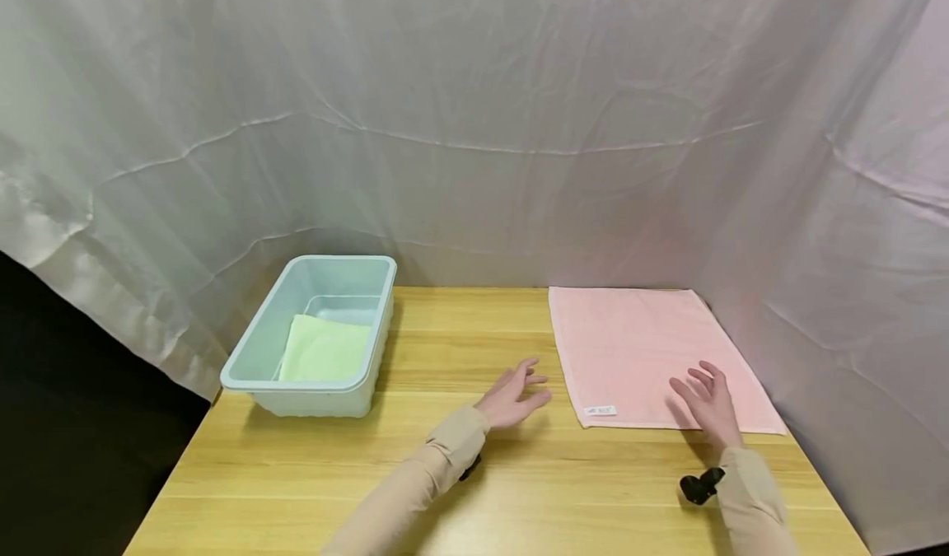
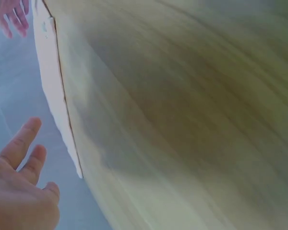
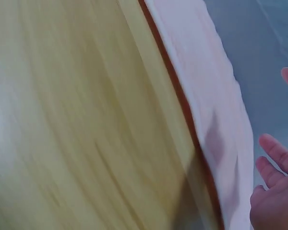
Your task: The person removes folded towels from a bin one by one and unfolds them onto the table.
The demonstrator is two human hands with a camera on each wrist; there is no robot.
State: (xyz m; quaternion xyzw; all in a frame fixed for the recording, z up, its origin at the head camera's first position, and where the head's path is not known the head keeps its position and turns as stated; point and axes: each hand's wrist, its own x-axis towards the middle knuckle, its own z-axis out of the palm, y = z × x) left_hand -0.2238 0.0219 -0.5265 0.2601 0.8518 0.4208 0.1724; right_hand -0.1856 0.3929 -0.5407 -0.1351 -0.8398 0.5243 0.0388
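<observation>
A pink towel (image 1: 652,342) lies spread flat at the right of the table, with a small white label (image 1: 600,411) at its near left corner. My left hand (image 1: 510,398) hovers over the wood just left of the towel, fingers loosely extended and holding nothing. Above the towel's near edge is my right hand (image 1: 710,404), its fingers spread and relaxed, touching nothing that I can see. In the right wrist view the right hand (image 3: 278,196) appears beside the pink towel (image 3: 201,81). The left wrist view shows the left hand (image 2: 21,191) with its fingers apart.
A light blue plastic tub (image 1: 255,350) stands at the table's left, with a folded pale green cloth (image 1: 326,350) inside. Grey curtains (image 1: 474,128) hang behind and along the right of the wooden table (image 1: 474,325). Each sleeve carries a black wrist camera (image 1: 700,486).
</observation>
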